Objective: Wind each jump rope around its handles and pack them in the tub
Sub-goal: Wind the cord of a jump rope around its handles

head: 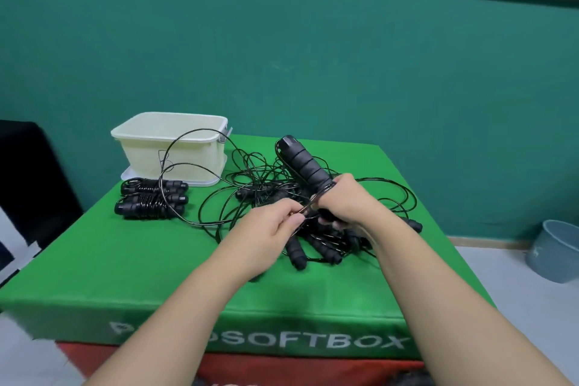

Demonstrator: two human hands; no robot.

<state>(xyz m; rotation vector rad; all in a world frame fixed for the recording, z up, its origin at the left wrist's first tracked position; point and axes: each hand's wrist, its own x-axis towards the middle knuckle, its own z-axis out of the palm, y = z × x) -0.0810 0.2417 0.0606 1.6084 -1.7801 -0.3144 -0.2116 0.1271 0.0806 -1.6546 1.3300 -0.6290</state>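
At centre frame, the right hand [346, 200] gripped a pair of black handles [302, 160], which tilted up toward the upper left. The left hand [275, 222] pinched the thin black rope [308, 208] just beside them. Loose ropes [313, 197] lay tangled beneath on the green box [125, 260]. Left of them sat wound bundles [152, 199], with the pale tub [175, 147] behind, upper left.

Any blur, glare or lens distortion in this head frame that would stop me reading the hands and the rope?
Head view: even, soft light, no glare or hard shadows; wide-angle bending bows the wall trim and the table edge; the left margin is smeared; the left hand and right hand are sharp enough, and so is the handle, but the thin rope blurs into the tangle.
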